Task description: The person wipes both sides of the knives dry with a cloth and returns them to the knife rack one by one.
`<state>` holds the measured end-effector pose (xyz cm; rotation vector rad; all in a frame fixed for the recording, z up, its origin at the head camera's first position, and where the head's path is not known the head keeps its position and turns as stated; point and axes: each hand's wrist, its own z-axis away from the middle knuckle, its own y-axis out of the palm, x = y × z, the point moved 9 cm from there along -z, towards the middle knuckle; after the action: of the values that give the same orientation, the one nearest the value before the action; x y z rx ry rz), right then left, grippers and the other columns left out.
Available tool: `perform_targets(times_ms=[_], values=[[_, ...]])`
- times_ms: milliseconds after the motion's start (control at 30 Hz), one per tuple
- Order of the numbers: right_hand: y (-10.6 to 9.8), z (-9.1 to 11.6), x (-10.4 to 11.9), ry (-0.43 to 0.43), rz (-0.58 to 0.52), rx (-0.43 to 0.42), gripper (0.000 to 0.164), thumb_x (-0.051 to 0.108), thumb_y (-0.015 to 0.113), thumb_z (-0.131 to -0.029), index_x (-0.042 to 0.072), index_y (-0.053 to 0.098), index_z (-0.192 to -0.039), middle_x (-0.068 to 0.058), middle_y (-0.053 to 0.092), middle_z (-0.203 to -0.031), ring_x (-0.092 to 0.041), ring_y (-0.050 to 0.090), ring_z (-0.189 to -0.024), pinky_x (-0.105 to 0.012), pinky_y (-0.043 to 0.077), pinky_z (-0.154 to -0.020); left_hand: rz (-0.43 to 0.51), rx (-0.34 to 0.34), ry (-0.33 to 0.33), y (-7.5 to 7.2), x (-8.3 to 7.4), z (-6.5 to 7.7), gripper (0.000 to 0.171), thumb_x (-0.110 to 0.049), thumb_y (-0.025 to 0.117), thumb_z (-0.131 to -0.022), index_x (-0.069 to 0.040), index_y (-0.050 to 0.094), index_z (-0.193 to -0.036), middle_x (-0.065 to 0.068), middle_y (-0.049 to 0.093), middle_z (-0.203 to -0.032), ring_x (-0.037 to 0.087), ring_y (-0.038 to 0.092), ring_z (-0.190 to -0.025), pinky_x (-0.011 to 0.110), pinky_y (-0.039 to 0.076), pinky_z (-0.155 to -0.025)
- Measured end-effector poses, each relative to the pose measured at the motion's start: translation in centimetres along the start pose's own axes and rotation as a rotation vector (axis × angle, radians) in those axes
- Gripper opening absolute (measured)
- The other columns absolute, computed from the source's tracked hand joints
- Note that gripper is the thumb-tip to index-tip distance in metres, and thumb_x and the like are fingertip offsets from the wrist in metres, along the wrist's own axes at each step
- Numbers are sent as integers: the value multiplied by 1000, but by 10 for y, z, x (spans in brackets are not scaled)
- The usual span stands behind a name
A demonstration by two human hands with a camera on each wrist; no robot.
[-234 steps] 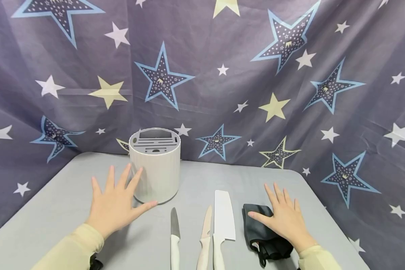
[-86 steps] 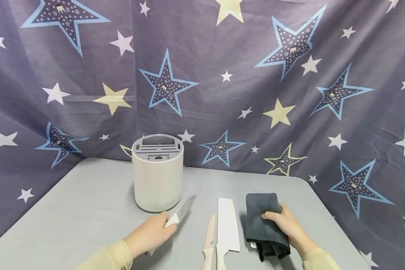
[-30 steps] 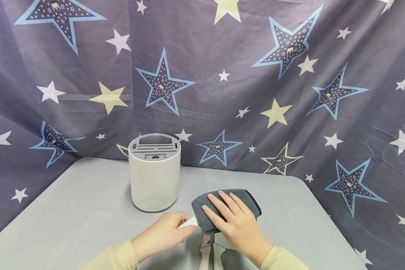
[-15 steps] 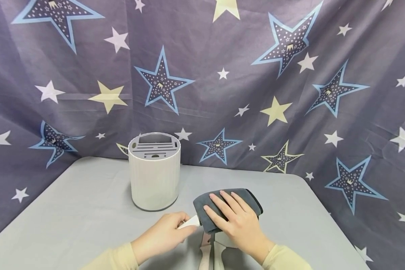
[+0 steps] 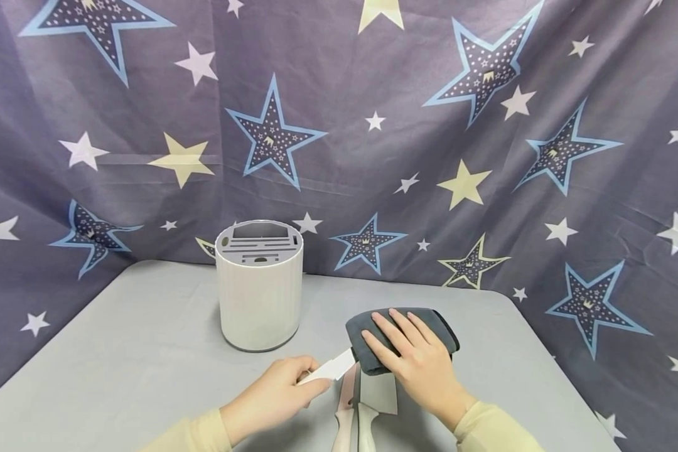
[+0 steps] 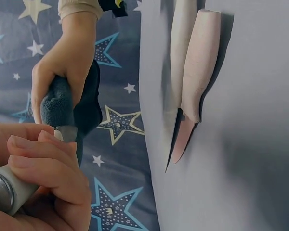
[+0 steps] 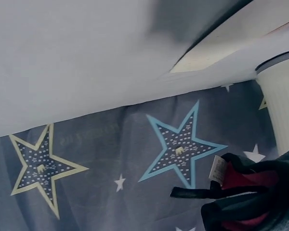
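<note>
My left hand [image 5: 274, 395] grips a knife [image 5: 341, 364] by its white handle, its blade pointing up to the right. A folded dark grey cloth [image 5: 364, 329] covers most of that blade; only the part nearest the handle shows. My right hand [image 5: 420, 370] holds the cloth around the blade, fingers spread over its top. In the left wrist view, the thumb and fingers of the right hand [image 6: 67, 53] clasp the cloth [image 6: 58, 106] from both sides. A loop, a label and a reddish inside show on the cloth [image 7: 260, 202] in the right wrist view.
Below the cloth lie a pink-bladed knife [image 5: 344, 420] and a white cleaver [image 5: 380, 395], side by side on the grey table [image 5: 147, 351]. A white round knife block [image 5: 258, 301] with a slotted top stands behind my left hand. A star-patterned curtain [image 5: 339, 157] encloses the back and sides.
Earlier both hands were spread over the table. The left has picked up the leftmost knife, the right the cloth. Lately the cloth has slid right along the blade, baring more near the handle.
</note>
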<state>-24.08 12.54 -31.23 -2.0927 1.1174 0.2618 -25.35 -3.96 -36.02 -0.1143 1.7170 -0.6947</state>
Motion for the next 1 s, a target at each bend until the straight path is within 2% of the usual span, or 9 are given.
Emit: perform_targets(times_ms=[300, 600, 867, 1000], values=[[3, 6, -12, 36, 22, 39, 40, 15, 50, -89, 19, 69, -123, -10, 66, -129, -34, 63, -116, -48, 50, -98, 16, 6, 4, 0, 4, 3, 16, -27, 64, -93, -11, 65, -89, -8, 51, -58, 1, 40, -47, 18, 32, -41], [5, 5, -10, 40, 7, 62, 40, 15, 49, -90, 19, 68, -125, -9, 64, -132, -34, 62, -119, -48, 49, -100, 28, 14, -9, 2, 6, 2, 18, -29, 63, -94, -11, 65, -90, -8, 51, -59, 1, 41, -46, 19, 33, -41], [1, -3, 3, 5, 1, 8, 38, 14, 49, -91, 20, 70, -122, -7, 66, -129, -33, 64, -116, -48, 50, -98, 38, 24, -11, 3, 7, 1, 19, -30, 63, -95, -11, 65, -91, -8, 52, -59, 2, 40, -46, 18, 31, -40], [-2, -8, 11, -3, -8, -15, 34, 19, 45, -99, 21, 71, -120, -5, 67, -128, -32, 65, -114, -47, 51, -97, 38, 32, -13, 3, 7, 1, 20, -29, 63, -95, -11, 64, -90, -7, 53, -60, 3, 41, -45, 18, 32, -40]])
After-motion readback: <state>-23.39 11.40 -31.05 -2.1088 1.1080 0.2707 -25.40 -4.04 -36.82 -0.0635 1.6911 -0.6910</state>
